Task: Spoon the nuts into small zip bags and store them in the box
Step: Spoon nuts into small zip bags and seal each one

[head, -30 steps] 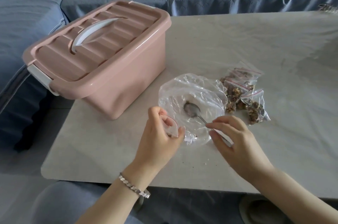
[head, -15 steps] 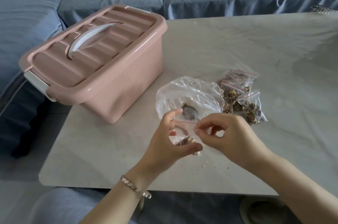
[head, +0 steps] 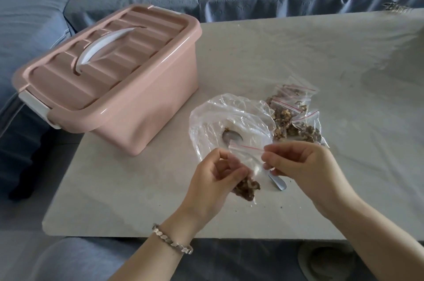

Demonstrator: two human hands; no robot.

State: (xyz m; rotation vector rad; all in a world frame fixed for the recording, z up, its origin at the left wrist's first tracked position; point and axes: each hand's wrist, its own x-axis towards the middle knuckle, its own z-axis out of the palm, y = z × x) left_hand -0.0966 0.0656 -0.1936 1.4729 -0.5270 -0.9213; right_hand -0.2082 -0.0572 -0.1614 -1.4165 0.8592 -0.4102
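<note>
Head: 2 hands [head: 213, 185] [head: 307, 170] pinch 1 bag [head: 247, 154]; 3 filled bags [head: 284, 118] beside.

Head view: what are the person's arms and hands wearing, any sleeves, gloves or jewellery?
The left hand and right hand are ungloved, with no rings showing. The left forearm and right forearm are bare, no sleeves in view. A silver-coloured bracelet of small linked segments circles the left wrist; the right wrist wears nothing.

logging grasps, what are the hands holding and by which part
One small zip bag of nuts: the left hand pinches its left edge, the right hand pinches the right end of its zip strip.
</note>
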